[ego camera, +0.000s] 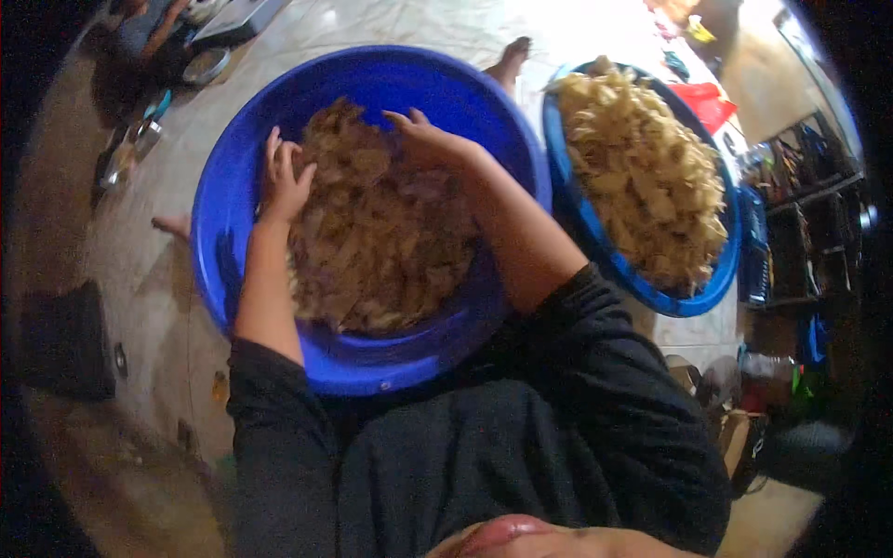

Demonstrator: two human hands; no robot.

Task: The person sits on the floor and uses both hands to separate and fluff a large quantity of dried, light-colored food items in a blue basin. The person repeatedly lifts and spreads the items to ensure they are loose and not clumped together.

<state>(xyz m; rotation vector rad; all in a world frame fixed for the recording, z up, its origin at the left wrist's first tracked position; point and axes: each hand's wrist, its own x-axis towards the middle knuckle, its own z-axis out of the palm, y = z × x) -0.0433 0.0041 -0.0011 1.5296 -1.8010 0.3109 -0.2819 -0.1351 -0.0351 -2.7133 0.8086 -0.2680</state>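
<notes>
A large round blue plastic basin (pixel 366 63) stands on the floor before me, with a heap of thin brownish pieces, perhaps chips or crackers, (pixel 377 237) inside. Over the heap's left edge is my left hand (pixel 284 178), its fingers spread and nothing seen in them. My right hand (pixel 425 136) reaches in at the heap's upper right, fingers apart; its underside is hidden, and no held piece shows. To the right, a second blue basin (pixel 628 279) is piled high with paler yellowish pieces of similar shape (pixel 638 174).
My feet show beside the large basin. Another person (pixel 139 35) is at the upper left, near a shallow round dish (pixel 206 66). A red plastic bag (pixel 704 104) lies beyond the second basin. Dark shelves (pixel 802 209) with assorted items stand at the right.
</notes>
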